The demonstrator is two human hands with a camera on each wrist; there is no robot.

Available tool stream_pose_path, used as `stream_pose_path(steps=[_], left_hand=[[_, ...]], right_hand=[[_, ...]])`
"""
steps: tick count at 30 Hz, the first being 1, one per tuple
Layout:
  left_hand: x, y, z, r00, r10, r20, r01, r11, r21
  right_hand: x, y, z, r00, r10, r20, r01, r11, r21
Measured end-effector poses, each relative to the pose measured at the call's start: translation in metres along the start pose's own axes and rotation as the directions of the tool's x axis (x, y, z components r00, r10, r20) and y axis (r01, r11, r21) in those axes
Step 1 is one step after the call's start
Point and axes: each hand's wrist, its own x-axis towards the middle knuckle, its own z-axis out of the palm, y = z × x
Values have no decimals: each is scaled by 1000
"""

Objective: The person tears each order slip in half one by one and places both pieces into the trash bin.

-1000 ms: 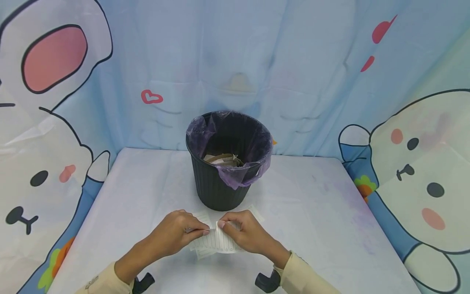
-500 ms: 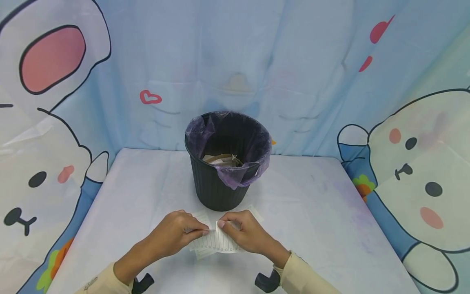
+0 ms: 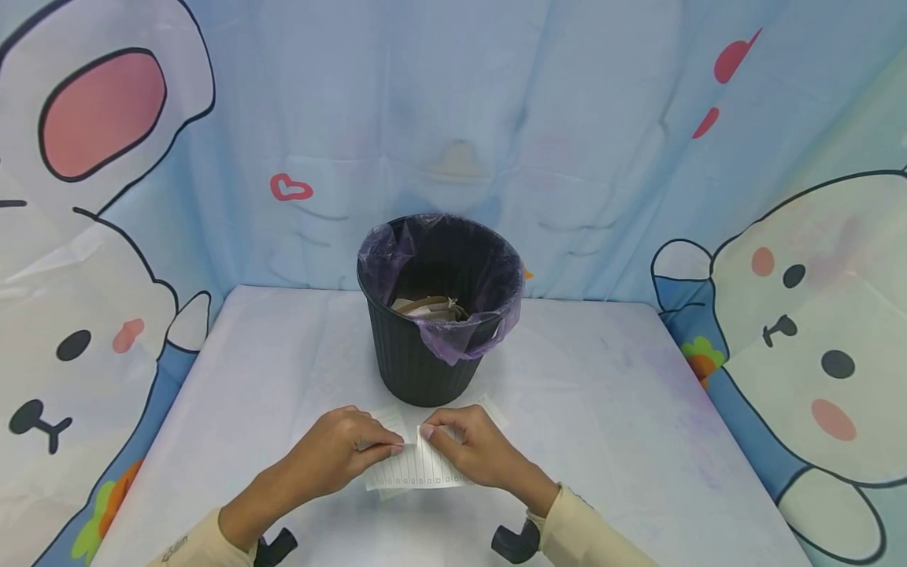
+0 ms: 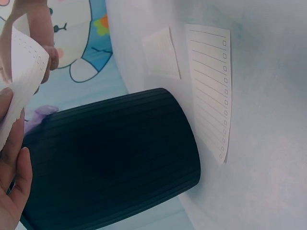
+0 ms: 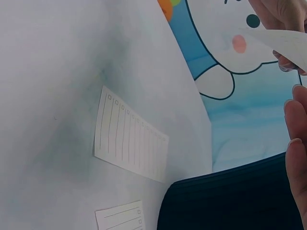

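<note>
My left hand (image 3: pixel 347 449) pinches a white lined paper sheet (image 3: pixel 414 471) near its upper edge, between thumb and fingers. Close beside it, my right hand (image 3: pixel 471 445) pinches the same sheet, with a small step in the upper edge between the two grips. The sheet is held up over the table, and a row of small boxes runs along its lower edge. A ragged edge shows on the paper (image 4: pixel 29 67) in the left wrist view. Below lie another lined sheet (image 4: pixel 211 91) and a smaller paper piece (image 4: pixel 161 55), largely covered by the hands in the head view.
A black bin (image 3: pixel 425 366) stands just beyond the hands, lined with a purple plastic bag (image 3: pixel 453 339). Paper or card scraps (image 3: pixel 428 307) lie inside it. A white cloth covers the table (image 3: pixel 588 409); a printed cartoon curtain (image 3: pixel 595 157) hangs behind and at the sides.
The held sheet's lower left part has swung out slightly and covers more of the paper beneath. Both hands keep almost the same place and grip.
</note>
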Motion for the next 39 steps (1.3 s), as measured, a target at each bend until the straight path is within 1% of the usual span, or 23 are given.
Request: stream_pose_path(steps=[11,23,29,34,39], left_hand=[[-1,1,0,1000,18,-10,-17,999,28],[-2,2,0,1000,22,-11,-22,1000,11],[-3,4,-1,999,34,-14,-34,999,14],[-3,4,-2,998,53,-23,-52,998,17],[-3,4,-2,998,52,-23,-52,999,17]], right_hand=[[0,1,0,1000,6,-1,-6,1000,4],[-1,-2,-1,1000,-4,-11,4,1000,-25],[-1,0,-1,1000,-2,-21,1,999,-50],[-1,1,-1,1000,1,-20,-2,999,-43],[-1,1,-1,1000,-4,-19,3,999,-46]])
